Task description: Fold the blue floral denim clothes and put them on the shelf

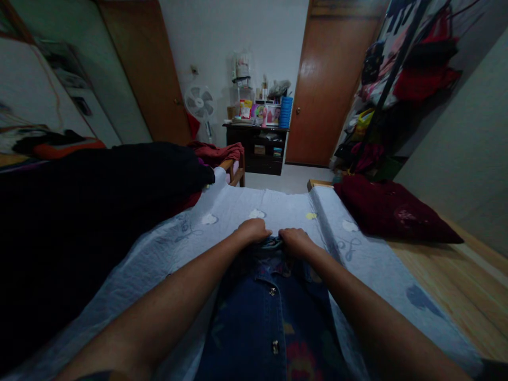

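Observation:
A dark blue denim garment (254, 317) with metal buttons and a red flower pattern lies on the pale patterned bed sheet (278, 203), its lower end cut off by the bottom of the picture. At its far end is the collar, gripped from both sides. My left hand (254, 231) is closed on the left of the collar, thumb pointing inward. Close beside it, my right hand (296, 242) has its fingers closed on the collar's right side. A small gap separates the two hands.
A large black cloth (99, 211) is heaped at the left. On the right, a folded maroon garment (392, 209) rests partly on a wooden surface (456, 275). Beyond the bed are a dark cabinet (254, 148), a fan (199, 102) and hanging bags (428, 69).

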A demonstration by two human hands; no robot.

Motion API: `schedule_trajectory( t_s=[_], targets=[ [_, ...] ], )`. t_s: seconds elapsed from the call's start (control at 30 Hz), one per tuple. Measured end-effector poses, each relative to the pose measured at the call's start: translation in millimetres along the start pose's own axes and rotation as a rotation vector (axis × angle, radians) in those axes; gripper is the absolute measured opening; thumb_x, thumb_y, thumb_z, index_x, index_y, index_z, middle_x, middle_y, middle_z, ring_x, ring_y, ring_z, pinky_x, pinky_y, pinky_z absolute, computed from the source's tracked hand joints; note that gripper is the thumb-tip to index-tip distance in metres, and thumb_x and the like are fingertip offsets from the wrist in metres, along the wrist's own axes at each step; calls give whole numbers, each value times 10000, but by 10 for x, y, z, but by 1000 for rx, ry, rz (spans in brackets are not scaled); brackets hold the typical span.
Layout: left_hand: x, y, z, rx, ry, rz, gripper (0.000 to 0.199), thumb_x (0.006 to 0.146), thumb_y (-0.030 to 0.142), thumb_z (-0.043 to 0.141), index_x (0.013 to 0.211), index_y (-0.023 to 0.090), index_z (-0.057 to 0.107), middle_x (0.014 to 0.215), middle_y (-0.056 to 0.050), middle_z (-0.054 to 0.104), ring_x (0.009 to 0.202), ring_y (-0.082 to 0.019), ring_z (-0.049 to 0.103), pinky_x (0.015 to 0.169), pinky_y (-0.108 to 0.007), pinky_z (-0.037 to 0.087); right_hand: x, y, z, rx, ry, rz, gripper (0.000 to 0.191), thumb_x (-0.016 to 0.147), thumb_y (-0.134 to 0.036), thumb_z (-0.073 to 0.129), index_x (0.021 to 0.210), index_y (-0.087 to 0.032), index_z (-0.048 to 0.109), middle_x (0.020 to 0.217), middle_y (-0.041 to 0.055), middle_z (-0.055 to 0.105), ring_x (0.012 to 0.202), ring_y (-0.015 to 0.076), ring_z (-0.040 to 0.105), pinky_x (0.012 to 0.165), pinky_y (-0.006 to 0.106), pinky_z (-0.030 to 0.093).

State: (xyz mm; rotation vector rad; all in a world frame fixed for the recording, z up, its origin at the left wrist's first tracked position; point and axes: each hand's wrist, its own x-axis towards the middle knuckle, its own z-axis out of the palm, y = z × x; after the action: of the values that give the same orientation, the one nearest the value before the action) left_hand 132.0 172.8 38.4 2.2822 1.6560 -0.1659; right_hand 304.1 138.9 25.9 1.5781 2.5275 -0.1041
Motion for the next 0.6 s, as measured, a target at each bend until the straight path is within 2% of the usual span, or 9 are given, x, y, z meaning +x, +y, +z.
schedule_trajectory(
  t_s=[0.07,0.13,0.23,0.37,0.6],
  targets=[
    [192,46,-3,21,-96,-3,440,771,472,602,968,100,731,1025,-189,721,927,-291,668,730,-306,490,-77,-21,30,-11,45,-5,258,887,-168,458,1094,-175,613,1083,132,685,997,256,643,799,335,425],
    [323,76,10,27,-176,26,335,692,377,686,900,124,752,937,-154,744,870,-264,674,690,-270,485,-131,-31,60,-21,87,-23,226,889,-171,481,1065,-182,622,1055,117,688,983,249,638,801,327,407],
    [396,75,25,-10,-233,109,241,685,268,674,890,180,764,878,-70,757,814,-194,666,657,-220,463,-182,-26,93,-21,133,-50,206,895,-169,490,1039,-196,633,1014,93,690,959,235,630,799,319,382],
    [371,18,32,-84,-204,207,247,733,278,634,929,198,762,878,-24,749,796,-160,637,663,-210,444,-231,-10,98,-4,159,-64,232,920,-177,470,1072,-211,642,1016,82,681,950,219,610,808,317,353],
    [327,-1,50,-168,-161,288,211,714,264,629,858,184,762,744,8,710,738,-146,589,653,-205,423,-238,12,65,60,220,-66,247,929,-205,483,1070,-271,676,1071,55,621,970,204,554,801,301,328]
  ],
)
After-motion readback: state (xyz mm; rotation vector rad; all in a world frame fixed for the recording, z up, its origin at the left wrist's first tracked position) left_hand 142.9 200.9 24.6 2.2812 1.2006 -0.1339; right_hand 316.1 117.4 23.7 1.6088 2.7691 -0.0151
